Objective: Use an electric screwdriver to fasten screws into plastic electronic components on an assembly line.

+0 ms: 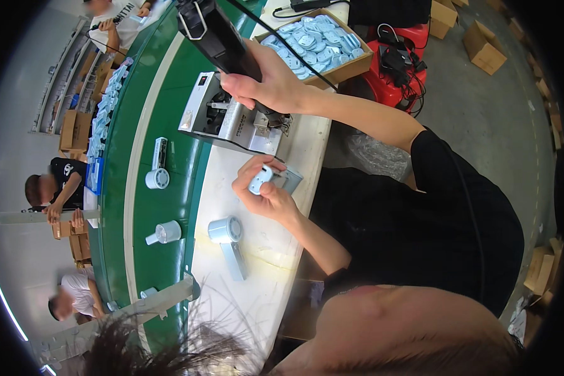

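Observation:
My right hand [266,78], in the upper middle, is closed around the body of a black electric screwdriver [216,37]. The screwdriver's lower end reaches the outlet side of a silver screw feeder [225,119]; whether its tip touches the feeder I cannot tell. Below that, my left hand [266,191] grips a light-blue plastic casing [261,180] with a rounded end and small dark holes. Fingers and thumb hide part of the casing. On the white bench [257,250] beside my left hand lies a light-blue handheld fan [225,230], its handle angled from the round head.
A green conveyor belt [147,207] runs past the bench, bearing several fans [158,178]. An open carton [351,66] of light-blue casings stands above the feeder. A dark cable [282,41] crosses near my right hand. Co-workers sit beyond the belt; a red stool [382,84] holds black adapters.

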A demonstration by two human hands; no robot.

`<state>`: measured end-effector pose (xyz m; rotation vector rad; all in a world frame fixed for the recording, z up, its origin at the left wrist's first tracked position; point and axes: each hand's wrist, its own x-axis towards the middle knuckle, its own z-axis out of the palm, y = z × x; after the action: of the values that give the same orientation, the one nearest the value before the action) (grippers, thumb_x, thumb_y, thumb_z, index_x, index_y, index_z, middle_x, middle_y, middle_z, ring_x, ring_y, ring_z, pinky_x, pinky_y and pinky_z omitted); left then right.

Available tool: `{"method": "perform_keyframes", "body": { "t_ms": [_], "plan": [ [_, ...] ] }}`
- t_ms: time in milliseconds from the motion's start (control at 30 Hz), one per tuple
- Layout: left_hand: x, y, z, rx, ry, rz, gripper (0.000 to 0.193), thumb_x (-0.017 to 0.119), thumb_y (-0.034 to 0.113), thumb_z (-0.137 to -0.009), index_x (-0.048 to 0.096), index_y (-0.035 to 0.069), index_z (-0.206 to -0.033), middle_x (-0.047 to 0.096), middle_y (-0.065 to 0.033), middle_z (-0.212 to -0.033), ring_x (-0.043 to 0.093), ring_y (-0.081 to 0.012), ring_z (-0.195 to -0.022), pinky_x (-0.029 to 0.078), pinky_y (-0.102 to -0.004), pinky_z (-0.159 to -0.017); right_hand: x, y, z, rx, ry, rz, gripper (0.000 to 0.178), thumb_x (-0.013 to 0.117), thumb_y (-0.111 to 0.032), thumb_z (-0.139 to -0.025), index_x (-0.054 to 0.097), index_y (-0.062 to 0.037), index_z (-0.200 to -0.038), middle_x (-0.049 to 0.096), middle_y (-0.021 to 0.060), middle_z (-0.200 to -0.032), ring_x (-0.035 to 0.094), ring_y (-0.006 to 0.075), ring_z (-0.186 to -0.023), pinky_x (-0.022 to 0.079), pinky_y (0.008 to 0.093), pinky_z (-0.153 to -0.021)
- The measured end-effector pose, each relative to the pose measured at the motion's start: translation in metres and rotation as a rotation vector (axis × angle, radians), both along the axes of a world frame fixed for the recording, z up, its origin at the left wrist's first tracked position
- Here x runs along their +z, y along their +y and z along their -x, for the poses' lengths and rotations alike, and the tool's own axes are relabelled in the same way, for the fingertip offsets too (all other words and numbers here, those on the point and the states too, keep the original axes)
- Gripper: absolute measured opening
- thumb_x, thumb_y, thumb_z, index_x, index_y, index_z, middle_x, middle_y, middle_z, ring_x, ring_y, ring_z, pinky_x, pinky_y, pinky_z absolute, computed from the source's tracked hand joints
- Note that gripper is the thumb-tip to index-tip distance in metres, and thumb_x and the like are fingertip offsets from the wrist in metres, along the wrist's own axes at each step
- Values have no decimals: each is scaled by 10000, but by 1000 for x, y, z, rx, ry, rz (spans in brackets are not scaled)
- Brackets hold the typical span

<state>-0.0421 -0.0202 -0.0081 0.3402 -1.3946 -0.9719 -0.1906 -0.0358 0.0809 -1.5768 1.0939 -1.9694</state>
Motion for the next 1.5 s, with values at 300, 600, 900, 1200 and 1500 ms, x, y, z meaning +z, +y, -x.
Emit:
{"method": "perform_keyframes", "body": {
  "t_ms": [300,600,900,1200,1500],
  "plan": [
    [-10,8,13,-127,78,5,513,542,514,-879,435,23,-982,578,-193,-812,547,-196,-556,447,-264,-505,-17,0,1,121,-175,65,354,525,-366,-918,469,-19,-965,503,36,-602,456,68,-444,367,215,-398],
    [-11,-1,15,-130,42,-52,468,599,446,-874,434,32,-1015,581,-177,-865,544,-181,-608,445,-259,-577,-5,-11,-4,126,-90,-31,334,536,-334,-907,479,-5,-897,488,22,-554,418,50,-402,344,204,-377],
    [-11,1,19,-128,66,-44,538,589,512,-849,436,23,-1011,583,-180,-860,547,-175,-598,444,-254,-570,-2,6,-1,211,-187,-83,368,562,-375,-890,499,-13,-896,484,23,-552,421,56,-406,352,209,-385],
    [-12,1,7,-122,81,-62,571,581,540,-838,442,15,-1014,590,-176,-877,554,-174,-614,449,-258,-569,77,45,-38,376,-239,117,444,538,-433,-891,509,-20,-731,465,37,-520,416,75,-383,319,215,-363],
    [-15,6,11,-123,37,-77,595,533,583,-847,390,32,-1023,576,-173,-831,544,-190,-612,435,-268,-582,80,29,-64,433,-151,-65,449,600,-472,-840,504,-57,-699,461,1,-498,438,63,-396,345,215,-394]
  ]
}}
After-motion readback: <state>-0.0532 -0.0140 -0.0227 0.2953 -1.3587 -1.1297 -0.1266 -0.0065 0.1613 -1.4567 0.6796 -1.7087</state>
